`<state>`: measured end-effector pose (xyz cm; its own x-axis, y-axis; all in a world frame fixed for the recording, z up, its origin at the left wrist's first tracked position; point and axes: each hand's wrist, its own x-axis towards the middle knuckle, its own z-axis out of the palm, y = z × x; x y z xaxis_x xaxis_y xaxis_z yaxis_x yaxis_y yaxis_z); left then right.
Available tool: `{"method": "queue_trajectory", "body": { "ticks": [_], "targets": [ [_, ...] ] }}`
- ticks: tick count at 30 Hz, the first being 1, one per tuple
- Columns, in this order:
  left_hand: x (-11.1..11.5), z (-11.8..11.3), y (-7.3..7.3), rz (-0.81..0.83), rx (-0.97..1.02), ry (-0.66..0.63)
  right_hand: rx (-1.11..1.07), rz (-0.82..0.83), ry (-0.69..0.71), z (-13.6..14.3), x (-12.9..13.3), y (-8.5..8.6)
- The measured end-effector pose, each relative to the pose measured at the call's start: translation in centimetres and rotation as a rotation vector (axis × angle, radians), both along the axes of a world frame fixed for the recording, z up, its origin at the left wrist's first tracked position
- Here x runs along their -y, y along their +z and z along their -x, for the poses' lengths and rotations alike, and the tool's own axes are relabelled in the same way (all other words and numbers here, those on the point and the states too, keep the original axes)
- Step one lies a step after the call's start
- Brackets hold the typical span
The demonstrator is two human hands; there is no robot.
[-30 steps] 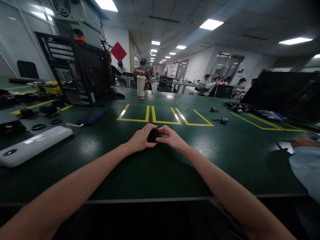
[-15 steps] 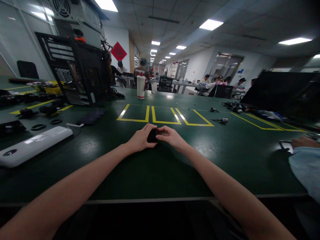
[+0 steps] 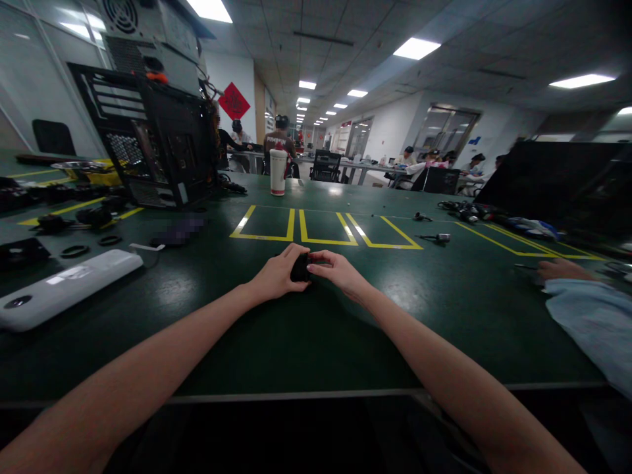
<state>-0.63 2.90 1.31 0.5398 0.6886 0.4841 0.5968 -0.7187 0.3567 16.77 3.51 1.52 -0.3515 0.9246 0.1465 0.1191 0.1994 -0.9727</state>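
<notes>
Black part in left hand, shirt reading PUMPKIN

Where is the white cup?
Head view, left of centre: the white cup stands on the green table beyond the yellow tape, right of the black computer case.

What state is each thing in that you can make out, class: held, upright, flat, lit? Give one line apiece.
Black object: held, partly hidden
Left hand: curled around that object
Right hand: bent, fingers at its edge; firmness of grip unclear
Cup: upright
Long white device: lying flat
Black computer case: standing
Red sign: hung cornerwise
Ceiling lights: lit
</notes>
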Motion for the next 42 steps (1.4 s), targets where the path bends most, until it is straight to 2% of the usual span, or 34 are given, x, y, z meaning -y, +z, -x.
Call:
{"method": "queue_trajectory", "body": {
  "ticks": [6,17,24,32,37,42],
  "targets": [
    [-0.16,-0.05,-0.32,-0.011,0.018,0.003,-0.037,-0.058,0.064,-0.27,0.44,0.02],
    [-0.05,0.0,-0.07,0.003,-0.005,0.015,0.013,0.105,0.0,-0.26,-0.04,-0.12],
    [0.09,-0.06,0.03,0.013,0.01,-0.002,0.037,-0.089,0.088,-0.61,0.63,0.55],
    [0.19,-0.06,0.1,0.007,0.023,-0.01,-0.042,0.013,0.0,-0.05,0.3,0.05],
    [0.14,-0.1,0.01,0.003,0.025,0.002,0.007,0.092,0.002,-0.12,-0.13,0.02],
    [0.09,-0.07,-0.08,0.001,0.01,-0.005,0.035,-0.05,0.057,-0.45,0.29,0.47]
  ]
}}
